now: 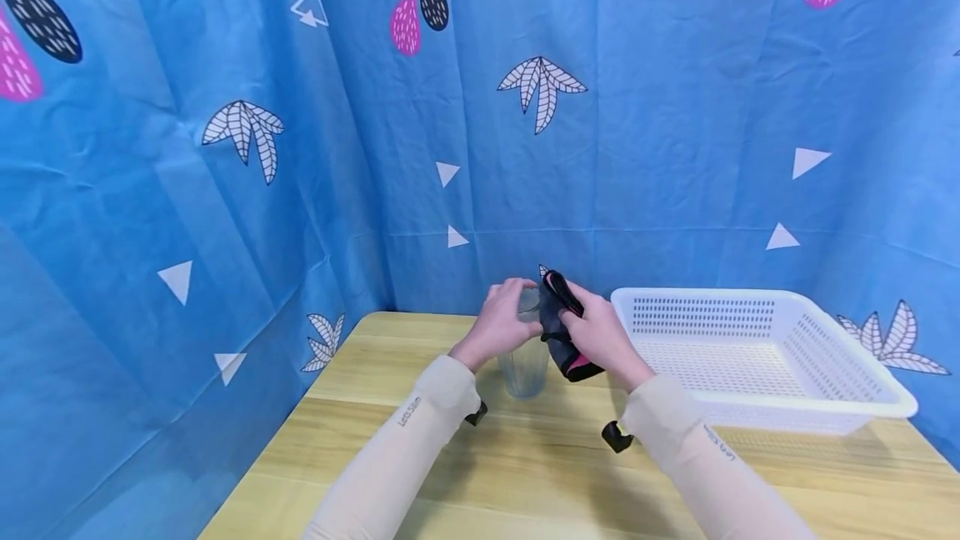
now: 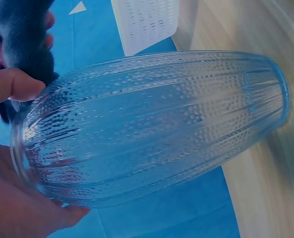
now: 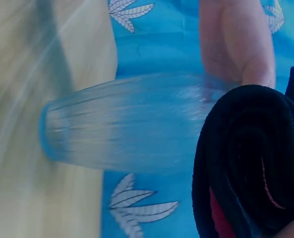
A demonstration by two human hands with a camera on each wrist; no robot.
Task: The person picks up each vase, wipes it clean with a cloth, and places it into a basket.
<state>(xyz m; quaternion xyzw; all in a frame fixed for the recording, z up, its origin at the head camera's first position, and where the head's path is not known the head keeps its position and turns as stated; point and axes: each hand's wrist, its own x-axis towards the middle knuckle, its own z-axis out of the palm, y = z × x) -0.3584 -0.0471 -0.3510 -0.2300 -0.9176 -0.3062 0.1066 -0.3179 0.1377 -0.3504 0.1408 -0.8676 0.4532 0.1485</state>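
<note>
A tall clear glass vase (image 1: 525, 372) with ribbed, dimpled sides (image 2: 151, 129) stands upright on the wooden table. My left hand (image 1: 498, 327) grips it around the upper end, thumb on one side and fingers on the other. Beside the rim, my right hand (image 1: 602, 338) holds a folded dark cloth (image 1: 558, 319) with pink showing at its edges. Seen from the right wrist, the cloth (image 3: 246, 148) is rolled in thick layers and covers the view of the vase's mouth. In the left wrist view the cloth (image 2: 25, 42) is close to the left thumb.
A white perforated plastic basket (image 1: 750, 407) stands to the right on the wooden table (image 1: 360, 432). Behind and to the left hangs a blue patterned curtain (image 1: 525, 182). Small black pieces (image 1: 617, 437) sit at both wrists.
</note>
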